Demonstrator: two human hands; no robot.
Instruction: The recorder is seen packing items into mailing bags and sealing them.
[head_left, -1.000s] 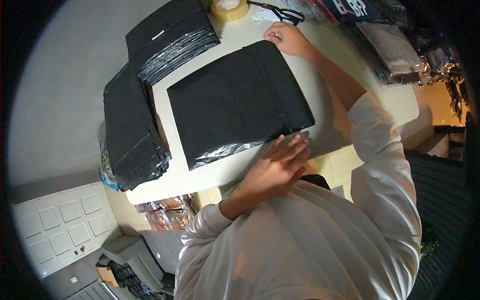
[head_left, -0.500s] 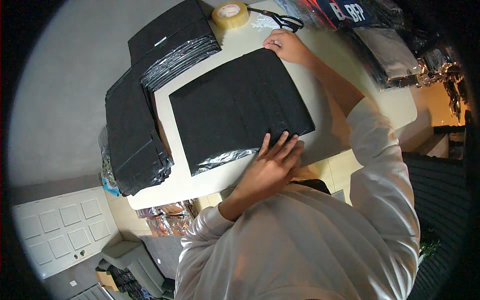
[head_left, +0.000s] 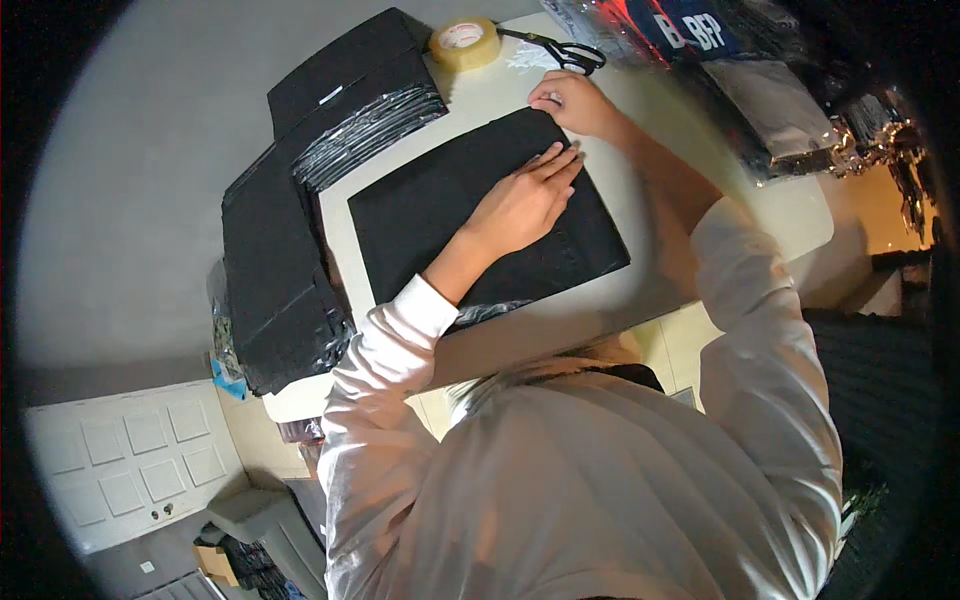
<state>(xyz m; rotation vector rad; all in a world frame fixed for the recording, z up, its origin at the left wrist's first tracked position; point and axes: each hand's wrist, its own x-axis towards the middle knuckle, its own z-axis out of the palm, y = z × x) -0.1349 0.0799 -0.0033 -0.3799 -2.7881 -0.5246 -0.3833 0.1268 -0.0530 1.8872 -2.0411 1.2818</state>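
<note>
The black, rectangular, plastic-looking package (head_left: 548,262) is apparently pinched at its far right corner by the right hand (head_left: 577,103), its right edge overlaid by outstretched fingers of the left hand (head_left: 522,212).

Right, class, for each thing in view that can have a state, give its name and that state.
Black piece: flat on the table
Left hand: open, resting on the piece
Right hand: curled at the piece's far right corner; grip unclear
Tape roll: lying flat
Scissors: lying down, blades seemingly closed
Black stack: piled up
White door: seemingly shut
</note>
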